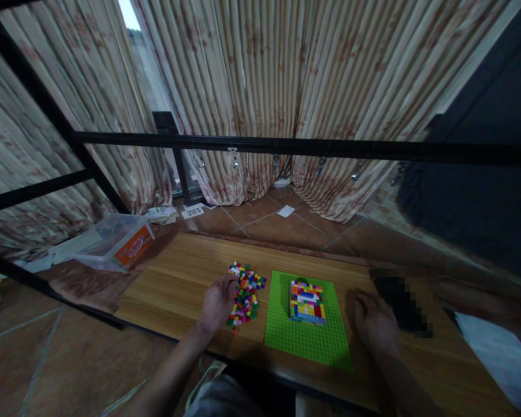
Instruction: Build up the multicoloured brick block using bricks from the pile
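Note:
My left hand [217,301] rests on the wooden table [178,272] with its fingers curled over the left edge of a pile of small coloured bricks [246,293]; whether it grips one is hidden. A green baseplate [306,336] lies to the right of the pile, carrying a multicoloured block of stacked bricks [307,302]. My right hand [373,325] lies palm down on the table right of the baseplate, fingers loosely bent, holding nothing. A dark flat object [402,304] lies just beyond it.
A black metal rail [286,146] crosses the view above the table, with striped curtains [264,87] behind. A clear plastic box with an orange label [121,240] sits at the left on a cloth. White paper [499,353] lies at the table's right end.

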Available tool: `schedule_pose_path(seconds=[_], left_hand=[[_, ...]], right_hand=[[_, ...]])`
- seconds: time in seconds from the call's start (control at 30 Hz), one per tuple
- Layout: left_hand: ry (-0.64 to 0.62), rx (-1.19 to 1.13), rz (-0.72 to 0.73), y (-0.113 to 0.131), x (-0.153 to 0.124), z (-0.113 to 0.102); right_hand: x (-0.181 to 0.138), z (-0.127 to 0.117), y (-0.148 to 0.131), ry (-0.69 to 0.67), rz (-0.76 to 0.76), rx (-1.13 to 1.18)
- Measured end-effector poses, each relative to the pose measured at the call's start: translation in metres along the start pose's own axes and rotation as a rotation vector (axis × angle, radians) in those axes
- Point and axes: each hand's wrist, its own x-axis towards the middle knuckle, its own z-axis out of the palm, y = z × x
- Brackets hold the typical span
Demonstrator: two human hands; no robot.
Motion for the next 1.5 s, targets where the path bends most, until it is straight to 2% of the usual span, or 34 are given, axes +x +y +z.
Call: schedule_pose_path(seconds=[0.17,0.23,0.3,0.4,0.73,0.93,1.13,1.5], left_hand=[[-0.111,-0.445,-0.179,0.025,0.004,0.008],[-0.146,-0.556,-0.237,0.035,0.006,0.013],[-0.179,-0.605,-0.236,0.043,0.006,0.019],[-0.231,-0.616,-0.149,0.055,0.004,0.031],[-0.423,-0.294,0.289,0.112,-0.001,0.07],[-0.461,0.026,0.468,0.135,0.01,0.098],[-0.521,0.254,0.601,0.142,0.018,0.109],[-0.407,0.354,0.692,0.133,0.012,0.116]], right_hand=[[0.002,-0.004,-0.005,0.003,0.032,0.02],[0.003,-0.007,-0.008,0.0,0.046,0.013],[0.004,-0.009,-0.011,-0.008,0.057,0.009],[0.005,-0.014,-0.016,-0.012,0.075,0.014],[0.008,-0.019,-0.022,-0.014,0.114,0.055],[0.01,-0.021,-0.023,-0.011,0.113,0.06],[0.01,-0.02,-0.023,0.003,0.125,0.064],[0.011,-0.021,-0.024,0.008,0.127,0.073]])
